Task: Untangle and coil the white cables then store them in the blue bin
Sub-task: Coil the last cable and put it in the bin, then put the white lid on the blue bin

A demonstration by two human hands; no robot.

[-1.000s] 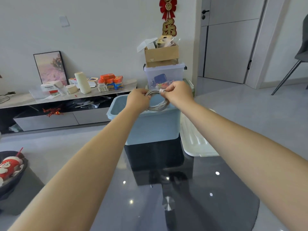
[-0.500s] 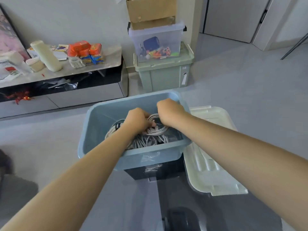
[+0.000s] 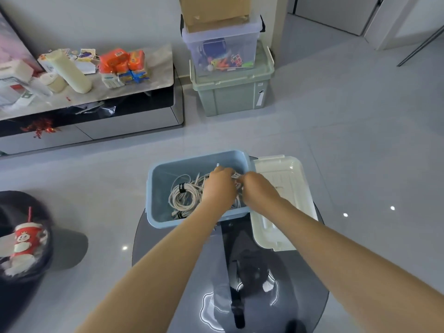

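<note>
Inside the blue bin [image 3: 157, 188], both hands [image 3: 236, 187] curled around a white cable coil [image 3: 236, 175].

No legible text anywhere. Print on orange packets [image 3: 121, 59] on TV cabinet [image 3: 134, 92]: blurred, unreadable. White label strip on green bin [image 3: 234, 94]: too small to read. Red cup [image 3: 28, 237] at left bears white cartoon figure, no readable lettering. Box [image 3: 14, 75] at far left: markings indistinct.
</note>
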